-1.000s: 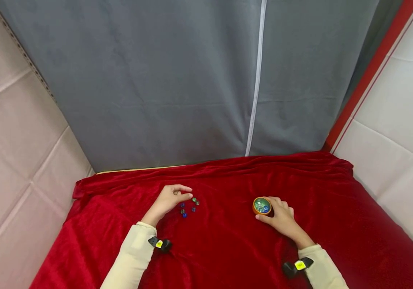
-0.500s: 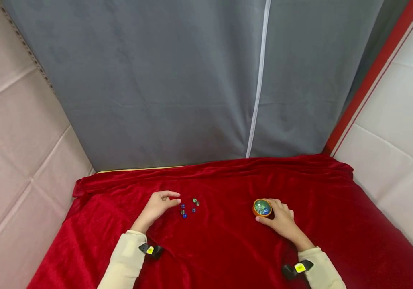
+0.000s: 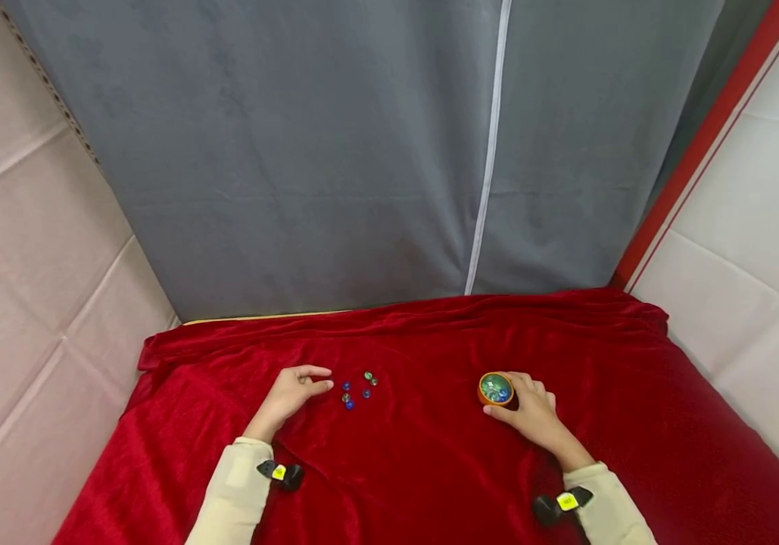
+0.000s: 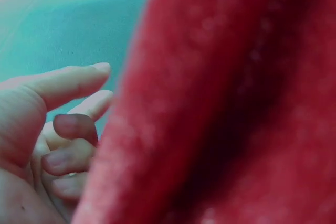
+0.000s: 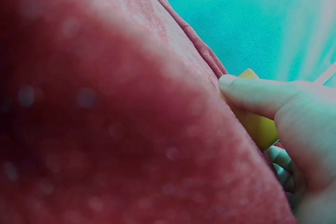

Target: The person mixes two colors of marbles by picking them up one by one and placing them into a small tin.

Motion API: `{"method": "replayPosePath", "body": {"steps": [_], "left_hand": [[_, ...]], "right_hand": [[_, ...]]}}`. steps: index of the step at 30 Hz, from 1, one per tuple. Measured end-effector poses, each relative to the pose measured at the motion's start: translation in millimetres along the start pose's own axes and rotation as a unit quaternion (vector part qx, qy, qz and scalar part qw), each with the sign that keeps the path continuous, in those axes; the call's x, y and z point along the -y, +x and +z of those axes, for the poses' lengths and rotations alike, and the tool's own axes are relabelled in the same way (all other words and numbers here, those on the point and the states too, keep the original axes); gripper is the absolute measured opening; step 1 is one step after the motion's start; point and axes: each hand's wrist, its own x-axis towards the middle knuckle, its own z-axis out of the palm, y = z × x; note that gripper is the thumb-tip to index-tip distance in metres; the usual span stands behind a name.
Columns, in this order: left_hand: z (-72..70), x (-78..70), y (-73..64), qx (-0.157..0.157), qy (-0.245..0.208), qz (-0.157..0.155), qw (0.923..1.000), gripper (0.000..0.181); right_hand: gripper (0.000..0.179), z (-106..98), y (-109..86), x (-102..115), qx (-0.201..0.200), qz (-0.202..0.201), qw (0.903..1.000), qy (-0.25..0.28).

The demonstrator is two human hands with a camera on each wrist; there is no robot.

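Note:
My right hand (image 3: 532,412) grips a small round orange cup (image 3: 481,397) on the red cloth, thumb on the near side and fingers round the far right side. Blue and clear marbles (image 3: 497,391) lie inside it on a greenish bottom. In the right wrist view the cup's yellowish wall (image 5: 260,129) shows past the thumb. My left hand (image 3: 287,393) rests low over the cloth, its thumb and forefinger apart with nothing between them. Just right of its fingertips lie several loose marbles, among them a green one (image 3: 369,375) and a blue one (image 3: 350,405).
Red velvet cloth (image 3: 423,454) with folds covers the table. A grey curtain (image 3: 334,166) hangs behind it, and pale panels (image 3: 750,227) stand at both sides. Blurred cloth (image 4: 210,103) fills much of the left wrist view.
My left hand has drawn back to the left, away from the loose marbles, which lie where they were. My right hand and the cup have stayed in place.

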Motion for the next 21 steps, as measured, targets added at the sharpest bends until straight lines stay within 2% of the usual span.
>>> {"method": "replayPosePath", "body": {"steps": [9,21], "left_hand": [[0.4,6.7,0.8,0.009,-0.006,-0.009,0.9999,0.036],[5.5,10.6,4.6,-0.018,0.011,-0.022,0.9995,0.030]], "right_hand": [[0.067,-2.1,0.4,0.9,0.004,0.004,1.0000,-0.003],[0.066,-3.6,0.4,0.9,0.000,0.000,1.0000,-0.009]]}}
